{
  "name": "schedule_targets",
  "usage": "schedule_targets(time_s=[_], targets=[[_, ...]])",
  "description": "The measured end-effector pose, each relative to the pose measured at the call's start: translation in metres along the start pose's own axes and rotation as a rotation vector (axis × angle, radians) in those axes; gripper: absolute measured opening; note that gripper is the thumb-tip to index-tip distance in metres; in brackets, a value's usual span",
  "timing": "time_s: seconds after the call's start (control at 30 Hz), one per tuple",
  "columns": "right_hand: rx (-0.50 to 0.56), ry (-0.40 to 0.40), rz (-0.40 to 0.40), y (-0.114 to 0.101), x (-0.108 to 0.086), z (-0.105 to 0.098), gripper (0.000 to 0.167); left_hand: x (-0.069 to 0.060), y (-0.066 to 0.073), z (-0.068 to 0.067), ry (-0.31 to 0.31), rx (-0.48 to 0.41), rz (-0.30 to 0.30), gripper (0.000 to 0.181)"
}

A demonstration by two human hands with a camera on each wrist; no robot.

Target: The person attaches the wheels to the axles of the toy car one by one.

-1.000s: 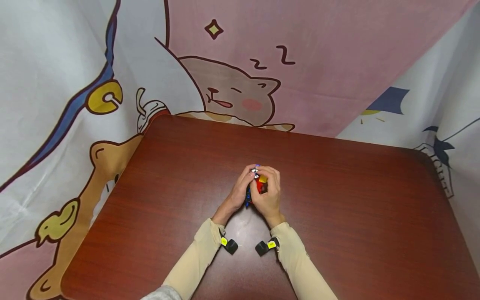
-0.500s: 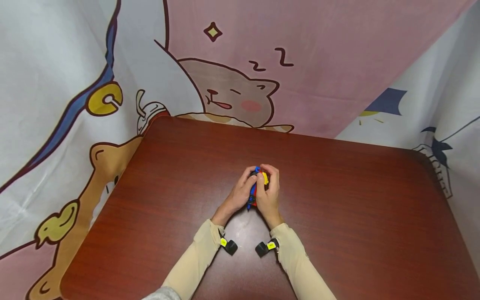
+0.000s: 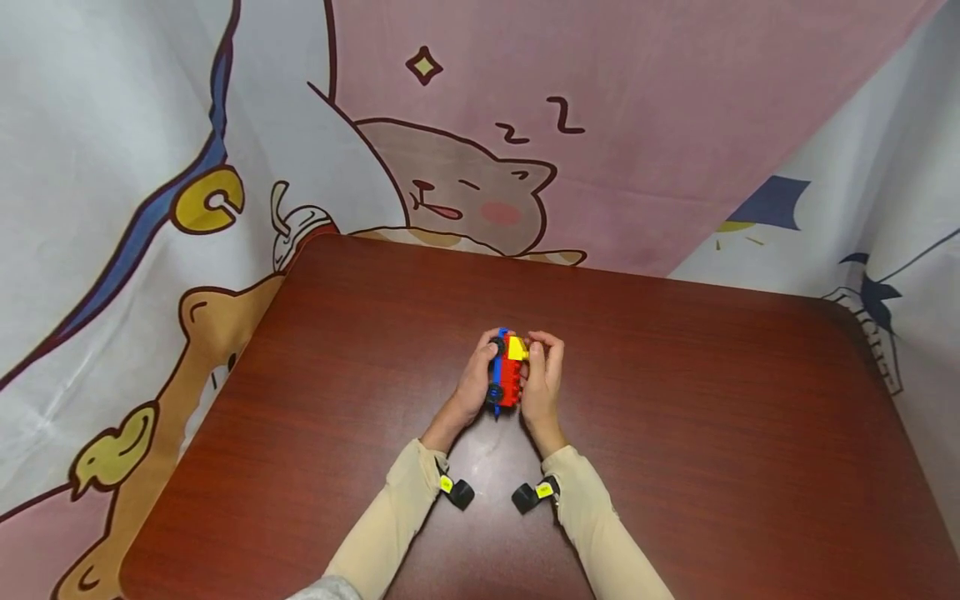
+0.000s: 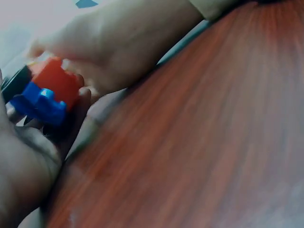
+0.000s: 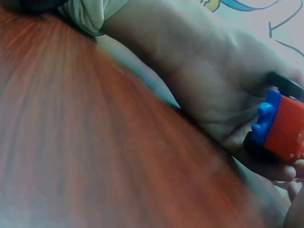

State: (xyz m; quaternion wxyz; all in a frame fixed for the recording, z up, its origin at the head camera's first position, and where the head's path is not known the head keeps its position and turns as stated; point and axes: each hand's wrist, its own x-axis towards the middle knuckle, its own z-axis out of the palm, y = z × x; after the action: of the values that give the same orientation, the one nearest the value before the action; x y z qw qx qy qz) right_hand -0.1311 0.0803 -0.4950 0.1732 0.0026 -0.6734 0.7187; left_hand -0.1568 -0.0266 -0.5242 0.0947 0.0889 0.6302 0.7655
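A toy truck built of bricks [image 3: 510,379], with a red body, yellow cab, blue base and black wheels, is above the middle of the table, its wheels toward the left. The left hand [image 3: 472,379] holds it, thumb over the wheel side and fingers around behind, partly hidden. On the cab side is the right hand [image 3: 543,383], fingers loosely bent and thumb close to the yellow cab; whether it touches is unclear. In the left wrist view the truck's red end and blue base [image 4: 42,102] show. The right wrist view shows the same end [image 5: 285,126] against the left palm.
A reddish-brown wooden table [image 3: 712,433] with rounded corners lies under both hands. Cloth printed with cartoon animals [image 3: 480,183] hangs behind it and at the sides. Each wrist wears a small black camera on a strap, the left one [image 3: 460,494] and the right one [image 3: 525,498].
The truck, earlier mostly covered by both hands, has turned so its red side and yellow cab show. The right hand has loosened and moved slightly right, while the left keeps holding.
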Motion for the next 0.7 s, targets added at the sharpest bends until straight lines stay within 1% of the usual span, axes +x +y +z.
schedule_targets(time_s=[0.03,0.07,0.13,0.2,0.27,0.37,0.43,0.5,0.57,0.63,0.7], targets=[[0.018,0.018,0.038,-0.0009,0.0006,-0.0003,0.027,0.0004,0.0001,0.0003,0.018,-0.056,0.0,0.049],[0.018,0.033,0.059,-0.0016,0.0011,-0.0004,0.026,0.001,-0.0004,0.0007,0.031,-0.113,0.003,0.052],[-0.011,0.046,0.058,-0.0031,0.002,-0.0001,0.022,0.0012,-0.0012,0.0012,0.057,-0.167,0.004,0.055],[-0.075,0.051,0.022,-0.0044,0.0023,0.0001,0.018,0.0012,-0.0016,0.0018,0.086,-0.182,0.016,0.056],[-0.097,0.046,-0.023,-0.0046,0.0023,0.0001,0.016,0.0012,-0.0023,0.0021,0.123,-0.187,0.03,0.056],[-0.123,0.027,-0.057,-0.0048,0.0011,0.0,0.017,0.0018,-0.0038,0.0017,0.179,-0.196,0.047,0.057],[-0.162,-0.003,-0.065,-0.0048,-0.0001,-0.0002,0.02,0.0023,-0.0044,0.0011,0.196,-0.211,0.059,0.058],[-0.205,-0.046,-0.051,-0.0061,-0.0018,-0.0003,0.02,0.0023,-0.0045,0.0005,0.191,-0.218,0.062,0.058],[-0.245,-0.1,-0.026,-0.0074,-0.0032,-0.0006,0.02,0.002,-0.0042,-0.0003,0.177,-0.215,0.052,0.059],[-0.252,-0.145,-0.008,-0.0084,-0.0038,-0.0007,0.02,0.0015,-0.0033,-0.0007,0.163,-0.2,0.029,0.059],[-0.23,-0.16,0.005,-0.007,-0.0032,-0.0006,0.02,0.0014,-0.0024,-0.0009,0.162,-0.184,0.0,0.057]])
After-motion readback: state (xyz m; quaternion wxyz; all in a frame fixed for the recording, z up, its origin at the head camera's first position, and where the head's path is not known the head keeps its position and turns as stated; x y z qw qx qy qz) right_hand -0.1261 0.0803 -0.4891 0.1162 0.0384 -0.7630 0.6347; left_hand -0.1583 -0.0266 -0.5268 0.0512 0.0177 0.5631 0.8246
